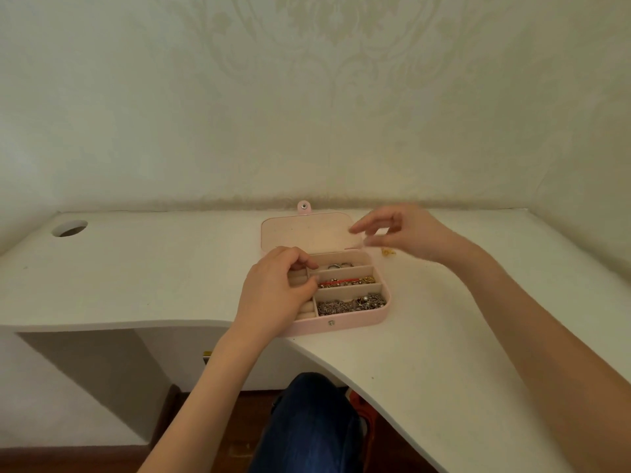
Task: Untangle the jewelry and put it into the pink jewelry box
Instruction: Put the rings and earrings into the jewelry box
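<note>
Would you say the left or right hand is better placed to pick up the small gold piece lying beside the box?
Right hand: it hovers just above the gold piece; the left hand rests on the pink jewelry box.

head cam | looks forward-down | close over desk (136,285) | single view

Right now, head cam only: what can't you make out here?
- Left part of the pink jewelry box: covered by the left hand.
- Whether the left hand pinches anything: fingertips curl out of sight.
- Right hand: motion blur; any held chain too fine to see.
- Gold piece on the desk: too small to identify.
- Silver pile: tangled or not, unresolvable.
</note>
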Demonstrator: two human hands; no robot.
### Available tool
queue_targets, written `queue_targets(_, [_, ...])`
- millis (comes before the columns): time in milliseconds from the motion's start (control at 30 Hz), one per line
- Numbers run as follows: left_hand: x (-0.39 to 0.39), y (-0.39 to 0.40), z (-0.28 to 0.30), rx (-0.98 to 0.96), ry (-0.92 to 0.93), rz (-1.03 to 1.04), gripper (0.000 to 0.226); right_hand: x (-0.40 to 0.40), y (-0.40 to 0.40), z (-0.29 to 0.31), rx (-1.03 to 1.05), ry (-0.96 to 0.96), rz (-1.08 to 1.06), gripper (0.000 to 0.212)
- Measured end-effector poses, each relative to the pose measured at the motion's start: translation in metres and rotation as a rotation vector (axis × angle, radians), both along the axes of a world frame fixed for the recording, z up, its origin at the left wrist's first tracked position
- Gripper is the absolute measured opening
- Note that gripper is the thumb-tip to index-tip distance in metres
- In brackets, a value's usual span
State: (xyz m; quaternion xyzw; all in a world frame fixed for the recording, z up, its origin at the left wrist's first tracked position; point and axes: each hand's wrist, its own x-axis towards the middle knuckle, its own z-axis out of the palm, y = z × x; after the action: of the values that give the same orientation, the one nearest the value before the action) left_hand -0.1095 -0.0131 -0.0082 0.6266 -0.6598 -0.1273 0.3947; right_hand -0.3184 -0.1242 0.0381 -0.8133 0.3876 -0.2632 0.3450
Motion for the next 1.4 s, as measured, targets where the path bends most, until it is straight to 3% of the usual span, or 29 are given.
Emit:
queue_targets(100, [0.000,0.000,0.000,-0.001,0.003,0.000,0.013,-0.032,-0.011,0.016,-0.092,-0.120,-0.293,0.015])
queue_targets(200, [0.000,-0.001,0.001,0.012,-0.035,0.000,0.010,-0.062,-0.027,0.002,-0.136,0.000,-0.509,0.013])
queue_targets(333, [0.001,-0.002,0.002,0.027,-0.044,-0.008,0.008,-0.078,-0.042,-0.024,-0.128,0.295,-0.594,0.018])
queue_targets(533, [0.000,-0.002,0.002,0.019,-0.031,-0.010,0.011,-0.078,-0.041,-0.039,-0.068,0.250,-0.681,0.014])
queue_targets(633, [0.000,-0.001,0.001,0.009,-0.025,-0.013,0.013,-0.075,-0.039,-0.040,-0.099,0.263,-0.677,0.003])
queue_targets(733, [0.000,-0.001,0.001,0.007,-0.010,-0.011,0.013,-0.069,-0.037,-0.037,-0.103,0.235,-0.673,0.005])
queue_targets(800, [0.000,-0.001,0.001,0.008,-0.011,-0.011,0.014,-0.057,-0.030,-0.025,-0.118,0.110,-0.659,0.006])
queue_targets(900, [0.000,-0.001,0.001,0.014,-0.002,0.003,0.015,-0.016,-0.008,0.004,-0.164,-0.060,-0.435,0.007])
queue_targets(1000, [-0.001,-0.001,0.001,0.031,0.016,0.021,0.020,0.032,0.016,0.005,-0.166,0.043,-0.199,0.010])
queue_targets(1133, [-0.001,-0.001,0.000,0.031,0.046,0.038,0.025,0.051,0.019,-0.016,-0.254,0.205,-0.182,0.013])
queue_targets(1400, [-0.001,-0.001,-0.001,0.027,0.061,0.036,0.027,0.032,0.012,-0.003,-0.176,0.096,-0.243,0.019])
